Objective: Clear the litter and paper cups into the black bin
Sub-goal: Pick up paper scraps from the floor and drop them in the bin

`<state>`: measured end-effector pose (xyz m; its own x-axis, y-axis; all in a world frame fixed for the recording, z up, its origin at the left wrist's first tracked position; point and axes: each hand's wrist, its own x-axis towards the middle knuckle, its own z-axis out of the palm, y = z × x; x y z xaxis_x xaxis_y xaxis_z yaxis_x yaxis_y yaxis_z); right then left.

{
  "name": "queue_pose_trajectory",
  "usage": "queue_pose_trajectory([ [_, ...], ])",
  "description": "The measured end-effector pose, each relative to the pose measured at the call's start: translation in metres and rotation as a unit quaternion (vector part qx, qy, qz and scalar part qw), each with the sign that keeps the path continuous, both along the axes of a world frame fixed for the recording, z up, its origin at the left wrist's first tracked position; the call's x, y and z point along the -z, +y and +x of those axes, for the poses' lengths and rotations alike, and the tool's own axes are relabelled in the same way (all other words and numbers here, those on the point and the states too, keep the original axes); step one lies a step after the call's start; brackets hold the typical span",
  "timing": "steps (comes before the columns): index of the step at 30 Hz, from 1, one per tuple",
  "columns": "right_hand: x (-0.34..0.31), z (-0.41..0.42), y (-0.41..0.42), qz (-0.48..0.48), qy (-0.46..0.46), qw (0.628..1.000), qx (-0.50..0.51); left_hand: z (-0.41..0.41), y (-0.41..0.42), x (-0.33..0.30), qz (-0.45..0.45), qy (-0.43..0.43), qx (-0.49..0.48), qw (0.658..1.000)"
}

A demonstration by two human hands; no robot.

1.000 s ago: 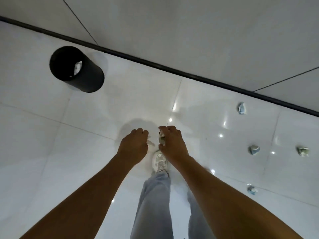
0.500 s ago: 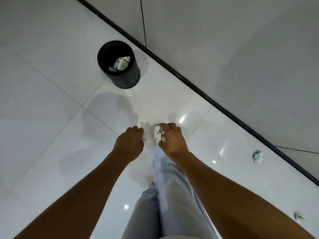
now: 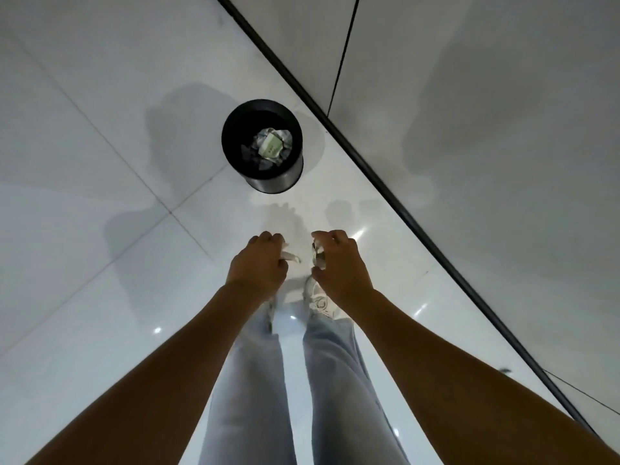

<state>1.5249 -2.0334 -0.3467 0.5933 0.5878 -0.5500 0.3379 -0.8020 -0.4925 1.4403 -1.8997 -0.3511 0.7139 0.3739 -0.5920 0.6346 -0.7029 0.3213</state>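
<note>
Left hand clutches a crumpled white paper scrap, right hand grips crushed litter; ahead on glossy tile stands the round black bin, crumpled paper inside.

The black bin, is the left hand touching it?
Apart. The head view shows bare white floor between the left hand, which grips a scrap of litter, and the black bin farther ahead.
</note>
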Motion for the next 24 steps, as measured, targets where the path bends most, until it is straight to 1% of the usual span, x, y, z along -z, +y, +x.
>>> queue_pose_trajectory([
  [6,0.004,0.017,0.047,-0.019,0.025,0.999,-0.002,0.013,0.053,0.005,0.001,0.0,-0.023,1.0],
  [9,0.009,0.032,0.084,-0.023,0.026,0.999,0.03,0.024,0.087,0.01,-0.016,-0.011,-0.029,0.999],
  [11,0.015,0.045,0.115,-0.014,0.01,0.998,0.055,0.032,0.114,0.013,-0.024,-0.016,-0.037,0.999],
  [16,0.038,0.079,0.205,-0.001,-0.005,0.994,0.107,0.049,0.186,0.023,-0.01,-0.012,-0.005,1.0],
  [18,0.053,0.093,0.236,-0.02,0.016,0.994,0.106,0.058,0.213,0.029,-0.007,-0.015,0.0,1.0],
  [20,0.066,0.103,0.257,-0.066,0.045,0.992,0.099,0.069,0.235,0.036,-0.006,-0.018,0.014,1.0],
  [22,0.074,0.109,0.268,-0.102,0.065,0.986,0.113,0.08,0.249,0.041,-0.01,-0.018,0.028,0.999],
  [24,0.075,0.11,0.273,-0.1,0.071,0.983,0.138,0.093,0.256,0.046,-0.017,-0.023,0.039,0.999],
])
